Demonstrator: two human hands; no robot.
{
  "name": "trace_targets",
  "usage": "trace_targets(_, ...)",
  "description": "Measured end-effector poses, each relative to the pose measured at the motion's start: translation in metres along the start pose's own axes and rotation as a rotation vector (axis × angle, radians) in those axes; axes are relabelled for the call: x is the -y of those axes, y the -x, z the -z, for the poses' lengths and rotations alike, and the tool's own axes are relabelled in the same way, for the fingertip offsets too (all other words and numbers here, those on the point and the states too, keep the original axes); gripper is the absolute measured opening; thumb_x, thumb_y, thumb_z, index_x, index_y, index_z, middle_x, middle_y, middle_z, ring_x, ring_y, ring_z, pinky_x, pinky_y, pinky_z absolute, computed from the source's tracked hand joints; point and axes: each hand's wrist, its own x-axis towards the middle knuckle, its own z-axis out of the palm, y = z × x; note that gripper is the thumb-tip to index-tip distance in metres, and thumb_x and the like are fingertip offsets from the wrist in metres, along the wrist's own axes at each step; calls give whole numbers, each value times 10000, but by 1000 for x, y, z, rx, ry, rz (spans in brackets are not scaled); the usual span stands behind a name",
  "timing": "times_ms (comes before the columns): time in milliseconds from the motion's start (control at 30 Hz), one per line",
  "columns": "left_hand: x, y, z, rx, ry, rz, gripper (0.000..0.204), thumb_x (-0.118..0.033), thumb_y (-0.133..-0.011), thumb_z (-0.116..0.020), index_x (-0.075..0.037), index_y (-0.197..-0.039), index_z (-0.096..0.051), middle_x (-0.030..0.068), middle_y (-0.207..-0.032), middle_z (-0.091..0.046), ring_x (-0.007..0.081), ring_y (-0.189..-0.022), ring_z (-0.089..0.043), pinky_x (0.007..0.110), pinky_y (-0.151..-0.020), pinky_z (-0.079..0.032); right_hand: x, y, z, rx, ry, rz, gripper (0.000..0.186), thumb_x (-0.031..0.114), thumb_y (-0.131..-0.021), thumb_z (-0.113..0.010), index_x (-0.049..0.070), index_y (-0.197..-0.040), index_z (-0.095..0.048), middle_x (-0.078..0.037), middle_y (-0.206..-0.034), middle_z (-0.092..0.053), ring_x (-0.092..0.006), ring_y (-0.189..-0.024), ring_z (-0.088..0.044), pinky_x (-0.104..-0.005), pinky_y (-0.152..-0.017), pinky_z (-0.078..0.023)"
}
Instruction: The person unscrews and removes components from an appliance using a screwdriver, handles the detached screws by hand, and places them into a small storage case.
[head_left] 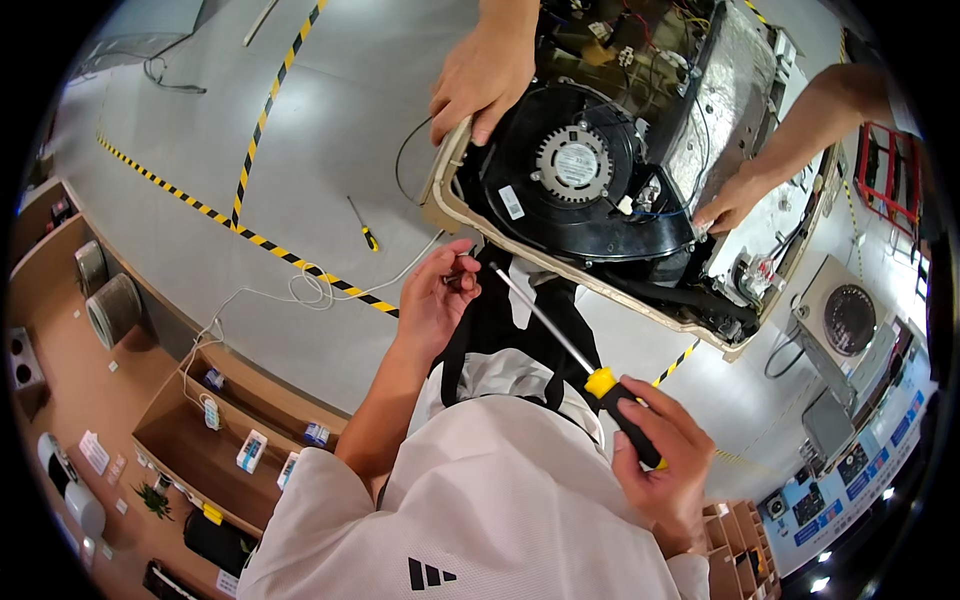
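Observation:
My right hand (672, 450) grips a screwdriver (601, 382) by its black and yellow handle. Its long metal shaft slants up and left, and the tip ends just beside the fingers of my left hand (432, 300). Those left fingers are curled inward, palm up, around something small and dark that is too tiny to name. Just beyond both hands stands an opened appliance (470, 212) with a cream-coloured rim. Inside it sits a round black housing (530, 120) with a grey finned motor (575, 163) at its middle. Neither of my hands touches the appliance.
Another person's hands (485, 80) (735, 200) rest on the appliance at its left rim and right side. A second screwdriver (369, 237) lies on the grey floor near a loose white cable (320, 290). Wooden shelving (150, 440) runs along the left; a boxed fan unit (848, 318) stands right.

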Motion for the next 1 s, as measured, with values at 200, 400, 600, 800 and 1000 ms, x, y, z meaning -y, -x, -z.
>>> trace_targets(200,7,4,4,10,-80,33,238,-211,-901,-463,-20,-988,-574,38,-779,-536,128,-682,-459,277,-653,-403,-27,11,17,-130,69,-56,281,-20,-677,-656,-2,-956,-627,-153,-1020,-630,-277,-831,-652,-319,-703,-533)
trace_targets(400,11,6,-6,-32,-181,65,321,-321,-914,-492,-74,-710,-514,34,-673,-482,125,-625,-419,272,-589,-362,-42,16,24,-167,116,-39,241,-33,-685,-665,-14,-924,-636,-151,-983,-639,-268,-800,-657,-311,-670,-540)
trace_targets(600,16,6,-15,18,-341,59,457,-354,-911,-498,-96,-550,-388,13,-545,-372,107,-502,-303,260,-476,-263,-36,-5,35,-171,106,-19,215,-52,-676,-661,-17,-888,-644,-153,-944,-642,-262,-753,-662,-299,-629,-540)
trace_targets(800,21,-3,-17,33,-515,91,459,-356,-904,-514,-108,-541,-380,-11,-507,-329,96,-461,-273,249,-450,-241,-42,-47,38,-118,138,60,149,-28,-671,-664,-7,-817,-647,-130,-838,-646,-279,-631,-622,-290,-561,-506)
trace_targets(1000,11,-18,-30,-93,-696,85,421,-377,-901,-526,-49,-638,-517,-44,-506,-309,58,-442,-261,232,-440,-226,-48,-74,42,28,96,90,143,-32,-653,-657,-23,-792,-628,-135,-798,-633,-293,-628,-606,-302,-553,-493)
